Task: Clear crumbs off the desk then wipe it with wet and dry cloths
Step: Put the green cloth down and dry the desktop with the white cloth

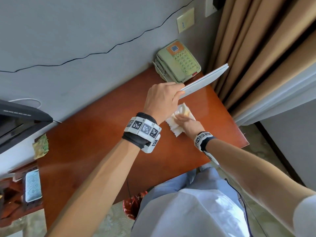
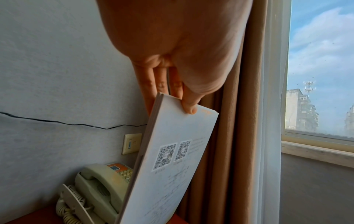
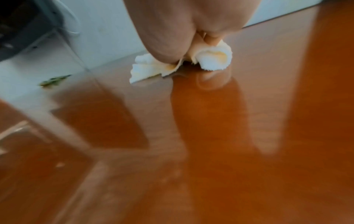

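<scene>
My left hand (image 1: 164, 98) holds a thin white booklet (image 1: 205, 79) in the air above the reddish-brown desk (image 1: 102, 142); its thumb and fingers pinch one end of the booklet (image 2: 172, 159), whose back shows two QR codes. Under the booklet, my right hand (image 1: 184, 120) presses a crumpled white cloth (image 1: 176, 128) with yellowish stains onto the desk top. In the right wrist view the fingers (image 3: 210, 39) bunch the cloth (image 3: 214, 59) against the glossy desk (image 3: 229, 136); whether they curl round it is hidden.
A pale green telephone (image 1: 179, 62) with a coiled cord sits at the desk's far corner, next to tan curtains (image 1: 256, 48). A green-yellow cloth (image 1: 41, 146) lies at the desk's left edge by a white appliance (image 1: 17, 134). A wall (image 1: 85, 40) runs behind.
</scene>
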Motion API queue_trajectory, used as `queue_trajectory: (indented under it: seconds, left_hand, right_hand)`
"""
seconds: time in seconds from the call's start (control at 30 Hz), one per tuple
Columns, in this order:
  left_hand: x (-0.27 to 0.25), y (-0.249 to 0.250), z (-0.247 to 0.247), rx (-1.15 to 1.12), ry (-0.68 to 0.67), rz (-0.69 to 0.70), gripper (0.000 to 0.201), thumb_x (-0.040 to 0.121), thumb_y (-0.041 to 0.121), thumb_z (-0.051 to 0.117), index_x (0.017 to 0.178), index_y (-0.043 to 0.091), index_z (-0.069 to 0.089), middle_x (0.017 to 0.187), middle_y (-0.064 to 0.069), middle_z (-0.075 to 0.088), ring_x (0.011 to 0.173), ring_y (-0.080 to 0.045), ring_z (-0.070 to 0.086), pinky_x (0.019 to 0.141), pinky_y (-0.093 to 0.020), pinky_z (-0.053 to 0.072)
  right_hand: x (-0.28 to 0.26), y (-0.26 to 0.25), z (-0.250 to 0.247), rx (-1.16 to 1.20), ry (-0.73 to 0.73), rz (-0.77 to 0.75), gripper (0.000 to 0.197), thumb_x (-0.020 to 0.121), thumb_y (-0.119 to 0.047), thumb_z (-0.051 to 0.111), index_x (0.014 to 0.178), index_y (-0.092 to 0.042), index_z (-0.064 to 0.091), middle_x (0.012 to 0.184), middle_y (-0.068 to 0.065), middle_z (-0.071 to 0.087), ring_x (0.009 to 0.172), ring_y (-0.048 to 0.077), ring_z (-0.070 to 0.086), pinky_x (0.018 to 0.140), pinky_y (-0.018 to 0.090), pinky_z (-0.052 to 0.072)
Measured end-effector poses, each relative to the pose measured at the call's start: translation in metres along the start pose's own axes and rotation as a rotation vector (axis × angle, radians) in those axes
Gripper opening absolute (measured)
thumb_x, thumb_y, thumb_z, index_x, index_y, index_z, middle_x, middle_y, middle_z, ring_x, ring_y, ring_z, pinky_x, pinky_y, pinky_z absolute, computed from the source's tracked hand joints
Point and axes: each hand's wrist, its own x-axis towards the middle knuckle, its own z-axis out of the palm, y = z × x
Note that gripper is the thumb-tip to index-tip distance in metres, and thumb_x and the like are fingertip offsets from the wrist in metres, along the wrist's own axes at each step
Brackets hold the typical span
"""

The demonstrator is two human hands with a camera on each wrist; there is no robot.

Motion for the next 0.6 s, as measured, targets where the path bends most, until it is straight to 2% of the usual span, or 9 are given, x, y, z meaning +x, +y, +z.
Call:
queue_trajectory:
  seconds: [0.1, 0.2, 0.27, 0.3, 0.33, 0.4, 0.47, 0.53, 0.6]
  left_hand:
    - [0.002, -0.002, -0.002, 0.002, -0.011, -0.012, 0.009, 0.094, 0.025, 0.066, 0.091, 0.020, 0.073, 0.068, 0.000, 0.060, 0.062, -0.032, 0.054, 0.052, -0.031, 0.035]
    - [0.002, -0.002, -0.001, 0.001, -0.022, -0.014, 0.010, 0.094, 0.025, 0.065, 0.093, 0.021, 0.074, 0.069, 0.001, 0.061, 0.063, -0.029, 0.054, 0.051, -0.032, 0.038]
    - [0.002, -0.002, -0.001, 0.012, -0.032, -0.022, 0.012, 0.095, 0.026, 0.063, 0.091, 0.020, 0.073, 0.069, 0.001, 0.060, 0.063, -0.029, 0.054, 0.051, -0.038, 0.043]
    - [0.002, -0.002, -0.001, 0.019, -0.037, -0.024, 0.012, 0.095, 0.026, 0.063, 0.090, 0.020, 0.072, 0.068, 0.000, 0.059, 0.063, -0.029, 0.053, 0.052, -0.040, 0.044]
    - [0.002, -0.002, -0.001, 0.022, -0.042, -0.023, 0.012, 0.095, 0.026, 0.063, 0.090, 0.019, 0.072, 0.068, 0.000, 0.059, 0.062, -0.029, 0.053, 0.052, -0.040, 0.045]
    - [0.002, -0.002, -0.002, 0.011, -0.040, -0.014, 0.011, 0.094, 0.025, 0.064, 0.089, 0.019, 0.071, 0.066, 0.002, 0.055, 0.062, -0.030, 0.052, 0.052, -0.039, 0.044]
    - [0.002, -0.002, -0.003, 0.004, -0.027, -0.005, 0.010, 0.093, 0.024, 0.065, 0.086, 0.019, 0.070, 0.064, 0.006, 0.046, 0.061, -0.030, 0.051, 0.050, -0.037, 0.043]
    - [0.002, -0.002, -0.003, 0.016, -0.018, -0.016, 0.011, 0.094, 0.024, 0.065, 0.085, 0.019, 0.070, 0.064, 0.006, 0.047, 0.061, -0.028, 0.051, 0.051, -0.036, 0.043]
    - [0.001, 0.001, -0.001, 0.022, -0.014, -0.026, 0.011, 0.094, 0.025, 0.065, 0.087, 0.018, 0.071, 0.065, 0.002, 0.056, 0.061, -0.028, 0.054, 0.051, -0.036, 0.044]
  right_hand:
    - [-0.015, 0.058, -0.049, -0.044, 0.186, 0.237, 0.070, 0.094, -0.008, 0.054, 0.155, -0.020, 0.022, 0.162, 0.006, 0.021, 0.148, 0.023, 0.023, 0.116, 0.040, 0.031]
    - [-0.017, 0.101, -0.089, 0.030, 0.180, 0.317, 0.065, 0.098, -0.008, 0.042, 0.156, -0.027, 0.020, 0.162, 0.005, 0.019, 0.147, 0.024, 0.026, 0.116, 0.039, 0.030]
    - [-0.009, 0.107, -0.094, 0.077, 0.209, 0.448, 0.072, 0.093, -0.006, 0.045, 0.156, -0.028, 0.018, 0.161, 0.008, 0.023, 0.140, 0.032, 0.038, 0.109, 0.041, 0.038]
    - [-0.006, 0.100, -0.092, 0.068, 0.240, 0.500, 0.074, 0.091, -0.004, 0.045, 0.155, -0.027, 0.016, 0.159, 0.008, 0.025, 0.139, 0.033, 0.039, 0.109, 0.042, 0.038]
    - [-0.003, 0.089, -0.087, 0.038, 0.247, 0.536, 0.072, 0.091, -0.003, 0.043, 0.156, -0.021, 0.016, 0.158, 0.009, 0.026, 0.141, 0.032, 0.034, 0.114, 0.042, 0.032]
    - [0.003, 0.062, -0.072, 0.017, 0.328, 0.461, 0.063, 0.092, -0.001, 0.045, 0.153, -0.009, 0.028, 0.156, 0.014, 0.032, 0.144, 0.032, 0.027, 0.120, 0.044, 0.021]
    - [0.007, 0.036, -0.049, -0.003, 0.314, 0.252, 0.062, 0.092, 0.004, 0.050, 0.151, -0.005, 0.034, 0.157, 0.016, 0.030, 0.146, 0.034, 0.026, 0.120, 0.046, 0.020]
    - [0.002, 0.005, -0.023, -0.035, 0.168, 0.008, 0.066, 0.094, 0.006, 0.046, 0.154, -0.008, 0.024, 0.162, 0.013, 0.019, 0.149, 0.029, 0.017, 0.123, 0.040, 0.013]
    - [-0.017, -0.015, -0.001, -0.066, -0.003, -0.237, 0.066, 0.094, 0.007, 0.044, 0.154, -0.012, 0.024, 0.163, 0.007, 0.015, 0.150, 0.026, 0.012, 0.123, 0.034, 0.005]
